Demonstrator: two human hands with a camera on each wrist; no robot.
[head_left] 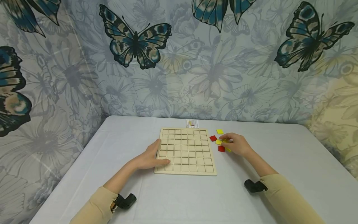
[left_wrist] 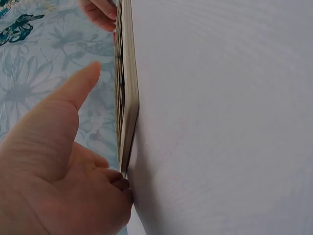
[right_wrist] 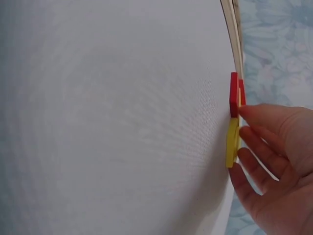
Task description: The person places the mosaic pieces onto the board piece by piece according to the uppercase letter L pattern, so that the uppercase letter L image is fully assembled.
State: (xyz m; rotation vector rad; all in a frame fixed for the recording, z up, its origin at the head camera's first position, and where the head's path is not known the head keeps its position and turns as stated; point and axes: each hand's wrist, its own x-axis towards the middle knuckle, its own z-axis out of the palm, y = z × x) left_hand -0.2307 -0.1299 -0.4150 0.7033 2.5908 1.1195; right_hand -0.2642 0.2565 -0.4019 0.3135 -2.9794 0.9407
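A light wooden grid board (head_left: 185, 151) lies flat on the table. My left hand (head_left: 148, 156) rests along its left edge, fingers against the side and thumb stretched over the lower left squares. In the left wrist view that thumb (left_wrist: 85, 84) stands a little off the grid. Right of the board, my right hand (head_left: 236, 144) is over several small square tiles, its fingertips right at the yellow ones. A red tile (head_left: 221, 149) and a yellow tile (head_left: 218, 142) lie by the thumb. The right wrist view shows the fingers loosely bent beside a yellow tile (right_wrist: 230, 147); the hand partly hides other tiles.
A small printed card (head_left: 192, 123) with a grid pattern lies behind the board. Another yellow tile (head_left: 220, 131) and a red tile (head_left: 213, 138) lie near the board's right edge. Butterfly-patterned wall covering (head_left: 179, 77) rises behind the white-covered table (head_left: 179, 199).
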